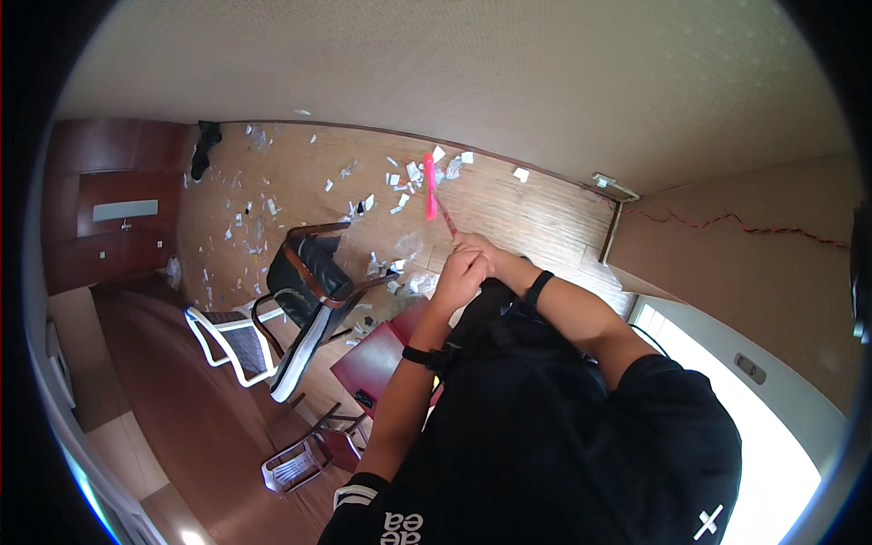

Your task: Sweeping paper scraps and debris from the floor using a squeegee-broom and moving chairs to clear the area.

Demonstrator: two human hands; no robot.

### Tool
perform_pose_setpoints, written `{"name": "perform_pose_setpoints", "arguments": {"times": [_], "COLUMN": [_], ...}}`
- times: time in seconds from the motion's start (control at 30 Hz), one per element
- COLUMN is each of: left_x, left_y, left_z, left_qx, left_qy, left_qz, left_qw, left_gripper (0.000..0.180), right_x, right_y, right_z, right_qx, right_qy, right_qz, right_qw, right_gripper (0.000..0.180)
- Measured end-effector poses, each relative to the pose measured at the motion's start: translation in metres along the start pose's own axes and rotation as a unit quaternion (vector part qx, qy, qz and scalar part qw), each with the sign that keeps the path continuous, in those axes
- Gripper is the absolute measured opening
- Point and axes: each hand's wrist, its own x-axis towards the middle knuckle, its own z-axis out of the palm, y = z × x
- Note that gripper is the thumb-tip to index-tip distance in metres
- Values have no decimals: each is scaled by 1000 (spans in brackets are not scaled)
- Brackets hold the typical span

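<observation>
My left hand [452,280] and my right hand [484,252] are clasped together on the lower end of a thin red stick with a bright pink head [430,193]. It looks like a small broom or duster. The pink head points away from me, over a wooden floor [536,218] strewn with white paper scraps [409,173]. Each wrist carries a black band. My black shirt fills the lower right of the view.
A black padded armchair [304,272] stands left of my hands, with a white-framed chair [232,341] beside it. A dark red table [377,363] is below my left forearm, another small chair [304,459] near it. A wooden door [113,213] is at far left.
</observation>
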Motion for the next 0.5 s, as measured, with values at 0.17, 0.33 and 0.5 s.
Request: {"name": "perform_pose_setpoints", "arguments": {"times": [0.17,0.33,0.5], "left_x": [-7,-16,-28], "left_y": [-7,-13,-32], "left_z": [-13,-31,-32], "left_qx": [-11,-235,-286], "left_qy": [-23,38,194], "left_qz": [-39,-93,-218], "left_qw": [999,967,913], "left_gripper": [33,47,48], "right_x": [-22,-15,7], "right_y": [0,11,35], "right_z": [30,44,30], "right_qx": [-29,-85,-81], "right_qy": [54,109,92], "right_qz": [-49,-9,34], "right_qw": [997,990,992], "right_gripper": [18,24,25]}}
